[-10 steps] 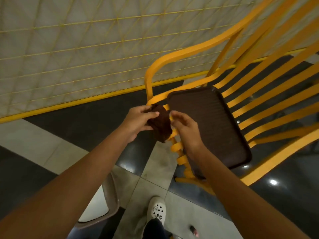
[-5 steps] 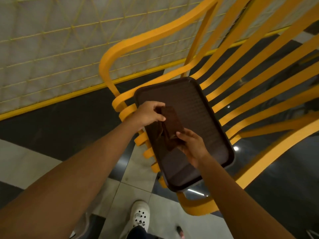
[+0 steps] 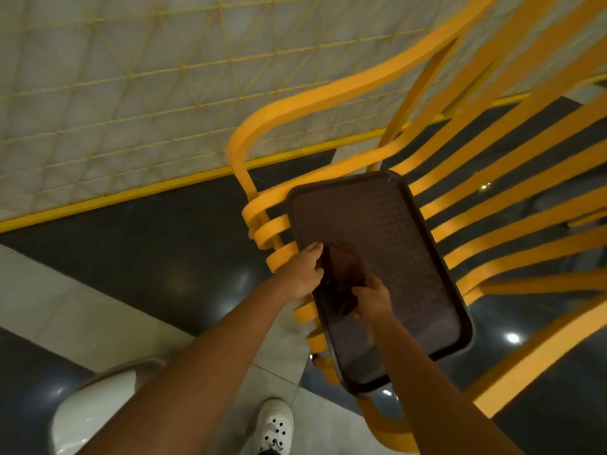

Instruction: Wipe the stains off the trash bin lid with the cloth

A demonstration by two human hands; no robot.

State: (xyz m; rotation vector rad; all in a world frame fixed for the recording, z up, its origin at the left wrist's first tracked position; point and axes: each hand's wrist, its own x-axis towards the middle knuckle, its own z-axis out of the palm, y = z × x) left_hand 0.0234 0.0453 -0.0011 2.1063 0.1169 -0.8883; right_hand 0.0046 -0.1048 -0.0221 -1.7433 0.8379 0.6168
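Left hand pinching cloth over left edge of lid; right hand gripping same cloth. Recommending: flattening cloth, pressing evenly, stroking across lid.

The lid was laid on the slats of the bench, beside its left armrest. The cloth was held over the lid's near left part, gripped between the left hand at the lid's left edge and the right hand just right of it. A mesh wall was set behind the bench. On the floor below the arms a shoe was planted, with a rounded object to its left.
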